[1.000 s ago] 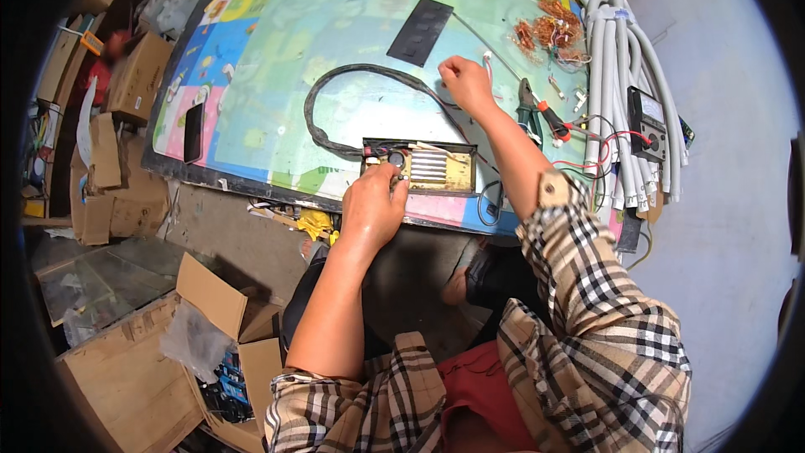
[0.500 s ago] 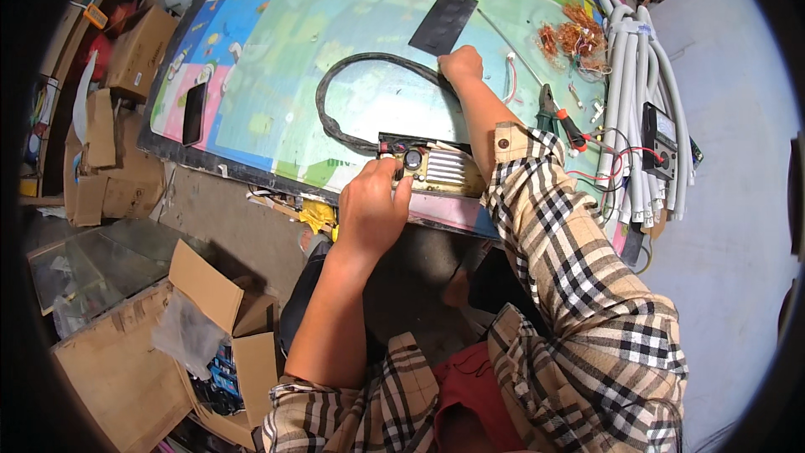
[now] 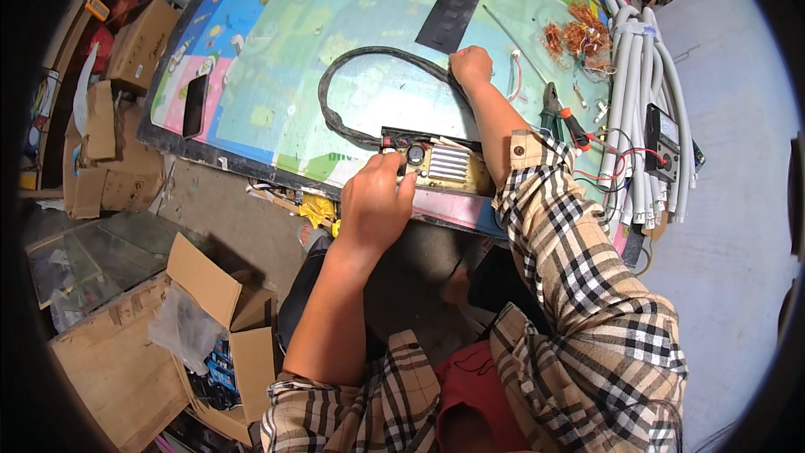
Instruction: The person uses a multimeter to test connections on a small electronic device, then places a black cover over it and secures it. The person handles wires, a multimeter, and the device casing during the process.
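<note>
My left hand (image 3: 377, 201) has its fingers closed on the near left end of an open electronic unit (image 3: 444, 164) with pale boards, silvery fins and a round black part; its fingertips are partly hidden. My right hand (image 3: 471, 65) is closed beside the looped black cable (image 3: 369, 52), just below a flat black rectangular panel (image 3: 449, 17); what it holds, if anything, is hidden. The cable runs from the unit's left end round toward my right hand.
The patterned tabletop (image 3: 285, 17) bears a phone (image 3: 195, 105), pliers (image 3: 551, 113), a long screwdriver (image 3: 572, 126), copper wire (image 3: 587, 38), white tubes (image 3: 629, 117) and a meter (image 3: 661, 143). Cardboard boxes (image 3: 201, 277) sit on the left; a pale panel (image 3: 729, 159) stands right.
My right hand has moved up and away from me toward the cable and black panel, with its forearm straightened. My left hand stays on the unit. The view has shifted slightly.
</note>
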Demonstrator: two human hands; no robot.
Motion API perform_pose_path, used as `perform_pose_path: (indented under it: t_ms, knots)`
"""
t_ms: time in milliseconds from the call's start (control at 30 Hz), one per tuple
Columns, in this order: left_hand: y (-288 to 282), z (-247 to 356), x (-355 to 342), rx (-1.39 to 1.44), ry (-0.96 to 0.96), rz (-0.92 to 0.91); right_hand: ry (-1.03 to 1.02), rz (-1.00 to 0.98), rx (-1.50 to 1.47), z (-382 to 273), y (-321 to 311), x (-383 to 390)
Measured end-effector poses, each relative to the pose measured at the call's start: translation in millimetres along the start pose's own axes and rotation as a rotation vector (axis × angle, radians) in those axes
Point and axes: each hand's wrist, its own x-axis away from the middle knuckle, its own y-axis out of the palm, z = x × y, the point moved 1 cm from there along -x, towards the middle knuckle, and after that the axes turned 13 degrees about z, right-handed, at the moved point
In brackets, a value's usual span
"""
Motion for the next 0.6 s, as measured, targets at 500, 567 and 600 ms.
perform_pose_path:
  t_ms: [500, 567, 600]
  knots:
    - [-19, 17, 0, -0.011, -0.017, -0.064, 0.24, -0.085, -0.244, 14, -7, -21]
    - [-24, 20, -1, -0.007, -0.023, -0.072, 0.2, -0.032, -0.04, 4, -12, -14]
    - [-24, 22, -1, -0.006, -0.02, -0.074, 0.177, -0.001, 0.053, -7, -21, -8]
